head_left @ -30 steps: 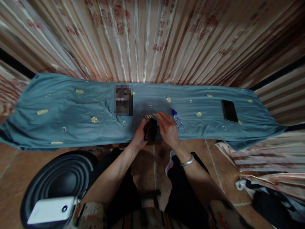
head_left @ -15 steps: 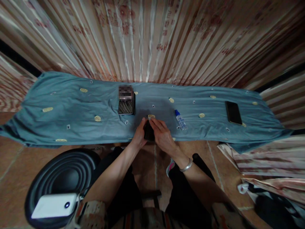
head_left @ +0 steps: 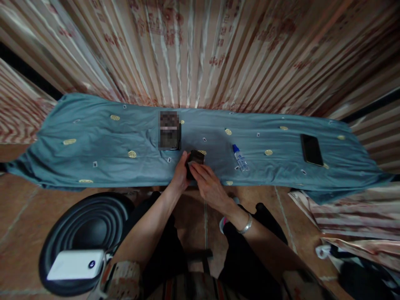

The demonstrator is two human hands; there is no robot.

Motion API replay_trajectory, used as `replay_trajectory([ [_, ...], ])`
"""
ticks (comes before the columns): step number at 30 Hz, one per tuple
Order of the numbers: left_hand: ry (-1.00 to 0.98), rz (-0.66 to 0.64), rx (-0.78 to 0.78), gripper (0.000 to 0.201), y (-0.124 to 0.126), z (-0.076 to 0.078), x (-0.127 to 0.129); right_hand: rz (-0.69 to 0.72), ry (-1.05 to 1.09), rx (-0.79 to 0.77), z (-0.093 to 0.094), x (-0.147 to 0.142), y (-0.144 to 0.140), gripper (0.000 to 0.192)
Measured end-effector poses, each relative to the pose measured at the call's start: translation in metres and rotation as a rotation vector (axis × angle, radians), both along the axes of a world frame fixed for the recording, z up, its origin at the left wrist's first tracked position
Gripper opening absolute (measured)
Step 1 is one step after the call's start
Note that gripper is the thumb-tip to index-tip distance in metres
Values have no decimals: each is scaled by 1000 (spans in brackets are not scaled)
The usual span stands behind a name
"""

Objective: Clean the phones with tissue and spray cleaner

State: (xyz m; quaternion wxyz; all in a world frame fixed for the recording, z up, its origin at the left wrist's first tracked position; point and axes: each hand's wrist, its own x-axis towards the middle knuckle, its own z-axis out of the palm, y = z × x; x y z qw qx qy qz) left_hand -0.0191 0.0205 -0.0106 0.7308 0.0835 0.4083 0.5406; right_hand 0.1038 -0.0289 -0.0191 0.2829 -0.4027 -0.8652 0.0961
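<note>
Left hand: the left hand cups the left edge of a small dark phone, fingers curled round it — a steadying grip.
Right hand: the right hand lies over the phone's near end, fingertips pressed flat on its face; whether anything thin sits under them I cannot tell.
Phone's place: centre of the frame, at the near edge of the blue cloth, resting on or just above it.
Step in hand: judging by the pose, pressing or smoothing something onto the phone's face — mid-way, not finished.
Next move calls for: a firm left-hand hold and even, flat pressure from the right fingers.
Nearby: a small bottle just right of centre; a second phone far right; a blurred dark slab above the hands.
</note>
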Motion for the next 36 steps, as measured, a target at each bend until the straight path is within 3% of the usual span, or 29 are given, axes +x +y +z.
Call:
replay_trajectory([
  [11,43,14,4,41,7,1,-8,79,22,73,4,-2,-10,56],
  [17,-38,46,-22,37,17,3,-12,69,27,43,4,6,-5,58],
  [25,-117,14,-27,37,14,14,-12,-33,157,15,-6,11,4,53],
  [36,-73,6,-51,21,8,8,-5,-183,300,-71,-15,13,20,48],
])
